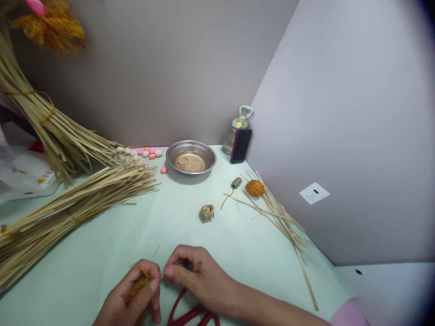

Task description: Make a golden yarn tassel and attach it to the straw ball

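My left hand (136, 294) is closed around a tuft of golden-yellow strands (138, 290) near the table's front edge. Close beside it, my right hand (195, 276) pinches a thin brownish strand (163, 275) between thumb and fingertips. The strand runs toward the tuft. Red-handled scissors (190, 313) lie partly under my right hand and wrist; their blades are out of sight. Farther in on the table sits a small woven straw ball (207, 213).
Straw bundles (78, 208) cover the left side. A metal bowl (191, 157) of liquid stands at the back, beside pink and white egg-like pieces (149, 152). A bottle (231, 136) and phone (241, 146) stand by the wall. A golden thread ball (254, 188), small spool (236, 182) and loose straws (285, 222) lie right.
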A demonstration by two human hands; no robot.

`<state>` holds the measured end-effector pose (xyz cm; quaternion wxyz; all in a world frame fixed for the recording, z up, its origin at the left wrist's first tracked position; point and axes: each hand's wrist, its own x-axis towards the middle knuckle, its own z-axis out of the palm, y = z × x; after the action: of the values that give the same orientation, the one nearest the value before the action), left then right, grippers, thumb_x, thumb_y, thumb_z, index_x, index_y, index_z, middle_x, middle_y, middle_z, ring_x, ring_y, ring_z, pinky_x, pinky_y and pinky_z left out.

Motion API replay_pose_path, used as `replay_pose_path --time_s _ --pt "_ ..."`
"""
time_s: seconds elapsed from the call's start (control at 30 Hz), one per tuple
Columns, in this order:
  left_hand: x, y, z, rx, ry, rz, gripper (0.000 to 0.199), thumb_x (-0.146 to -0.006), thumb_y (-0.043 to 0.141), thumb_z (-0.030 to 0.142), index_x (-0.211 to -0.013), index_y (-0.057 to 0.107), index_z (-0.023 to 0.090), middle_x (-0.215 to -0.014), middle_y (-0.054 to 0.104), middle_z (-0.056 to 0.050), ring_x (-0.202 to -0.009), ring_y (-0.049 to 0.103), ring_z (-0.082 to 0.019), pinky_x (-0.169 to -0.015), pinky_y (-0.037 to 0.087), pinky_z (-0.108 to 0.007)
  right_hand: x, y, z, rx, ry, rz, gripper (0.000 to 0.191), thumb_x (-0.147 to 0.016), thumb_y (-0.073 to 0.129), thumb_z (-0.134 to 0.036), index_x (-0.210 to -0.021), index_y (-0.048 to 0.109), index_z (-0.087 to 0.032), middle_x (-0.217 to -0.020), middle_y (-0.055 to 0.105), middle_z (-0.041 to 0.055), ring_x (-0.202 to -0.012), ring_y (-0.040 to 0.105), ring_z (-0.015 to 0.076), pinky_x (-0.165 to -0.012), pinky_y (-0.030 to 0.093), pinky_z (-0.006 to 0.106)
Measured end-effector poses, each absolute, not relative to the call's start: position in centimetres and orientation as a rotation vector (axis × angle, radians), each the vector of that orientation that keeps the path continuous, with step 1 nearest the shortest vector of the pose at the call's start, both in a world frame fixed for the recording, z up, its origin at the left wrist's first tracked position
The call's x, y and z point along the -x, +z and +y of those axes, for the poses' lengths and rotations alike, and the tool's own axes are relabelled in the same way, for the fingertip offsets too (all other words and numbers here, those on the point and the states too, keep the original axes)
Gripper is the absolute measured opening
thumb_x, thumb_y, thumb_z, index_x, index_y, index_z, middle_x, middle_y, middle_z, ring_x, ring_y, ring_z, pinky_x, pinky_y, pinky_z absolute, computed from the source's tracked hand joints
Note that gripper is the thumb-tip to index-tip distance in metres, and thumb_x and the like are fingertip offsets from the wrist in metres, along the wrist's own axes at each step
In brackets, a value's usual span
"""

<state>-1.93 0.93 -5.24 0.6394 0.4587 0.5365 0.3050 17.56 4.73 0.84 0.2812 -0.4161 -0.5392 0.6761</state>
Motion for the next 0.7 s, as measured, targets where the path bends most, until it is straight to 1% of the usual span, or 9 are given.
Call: replay_pose_path --time_s 0.13,0.27,0.37,0.47,0.57,0.7 --pt "1.6 -4.7 0.8 -1.009 0.740 1.241 0.036 -0.087 0.055 0.059 -0.080 0.059 0.024 -0.055 0.062 0.002 -0.056 0.060 -0.020 -0.062 0.048 -0.030 -17.5 1.0 4.6 1.145 1.815 -1.407 0.030 -0.078 0.074 -0.042 -0.078 0.063 -0.014 -0.069 0.054 -0.0020 -0.066 0.044 0.0106 -0.063 0.036 0.023" --pt "1.6 -4.6 0.8 -1.038 0.713 1.243 0.037 -0.087 0.055 0.060 -0.080 0.059 0.024 -0.055 0.062 0.002 -0.057 0.060 -0.020 -0.065 0.049 -0.030 -17.5 1.3 4.6 1.170 1.808 -1.416 0.023 -0.076 0.075 -0.034 -0.077 0.064 -0.014 -0.067 0.053 -0.0026 -0.065 0.043 0.0105 -0.063 0.035 0.024" --pt "1.7 -4.9 0.8 -1.056 0.716 1.240 0.036 -0.089 0.053 0.059 -0.080 0.060 0.024 -0.055 0.062 0.002 -0.059 0.060 -0.019 -0.067 0.049 -0.029 -17.5 1.4 4.5 1.192 1.799 -1.416 0.014 -0.075 0.071 -0.026 -0.078 0.065 -0.014 -0.067 0.054 -0.0026 -0.065 0.044 0.0103 -0.063 0.036 0.024" --pt "1.8 -5.3 0.9 -1.040 0.706 1.210 0.037 -0.089 0.053 0.059 -0.080 0.061 0.024 -0.056 0.063 0.001 -0.059 0.060 -0.019 -0.064 0.048 -0.028 -17.4 1.4 4.5 1.209 1.777 -1.439 0.007 -0.075 0.066 -0.020 -0.078 0.065 -0.014 -0.068 0.054 -0.0025 -0.066 0.045 0.0103 -0.064 0.037 0.024" --pt "1.9 -5.6 0.8 -1.006 0.680 1.164 0.036 -0.087 0.056 0.060 -0.085 0.061 0.024 -0.055 0.064 0.001 -0.056 0.060 -0.020 -0.060 0.047 -0.028 -17.3 1.3 4.4 1.224 1.755 -1.460 0.006 -0.073 0.064 -0.016 -0.078 0.065 -0.014 -0.068 0.055 -0.0028 -0.067 0.048 0.0104 -0.065 0.039 0.023" --pt "1.7 -5.6 0.7 -0.966 0.708 1.137 0.032 -0.086 0.059 0.058 -0.091 0.058 0.026 -0.055 0.063 0.004 -0.057 0.061 -0.019 -0.066 0.048 -0.030 -17.1 1.3 4.3 1.258 1.767 -1.466 0.007 -0.070 0.063 -0.014 -0.077 0.065 -0.015 -0.067 0.054 -0.0037 -0.064 0.048 0.0092 -0.063 0.039 0.022"
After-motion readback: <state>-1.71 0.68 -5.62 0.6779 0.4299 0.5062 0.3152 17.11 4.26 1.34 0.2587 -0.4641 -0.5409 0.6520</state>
